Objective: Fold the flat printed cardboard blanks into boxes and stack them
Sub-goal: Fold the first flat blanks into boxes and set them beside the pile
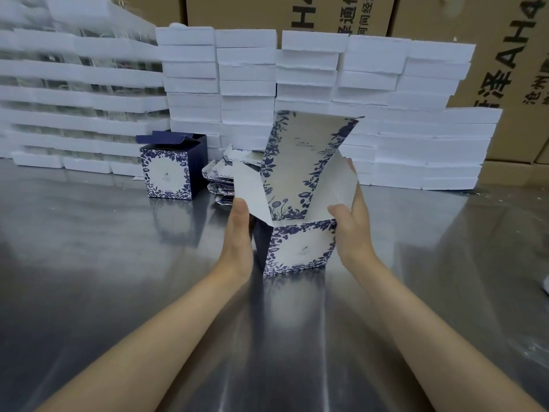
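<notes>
Box point(297, 248) half-folded, blue floral print, stands on the shiny metal table point(104, 278) at centre, between both hands. Left hand point(239, 236) flat against the box's left side, fingers straight and pressed together, thumb tip at the base of the white left flap point(252, 191). Right hand point(352, 230) holds the right side, thumb on the front top corner, fingers behind the white right flap point(344, 182), loosely together. Tall printed lid panel point(303, 162) sticks up at the back, tilted away. Finished box point(172, 168) with open top flaps sits farther back on the left, well apart. Pile of flat blanks point(221, 179) just behind the left flap. White foam trays point(297, 72) stacked along the back, brown cartons point(505, 55) behind them.
</notes>
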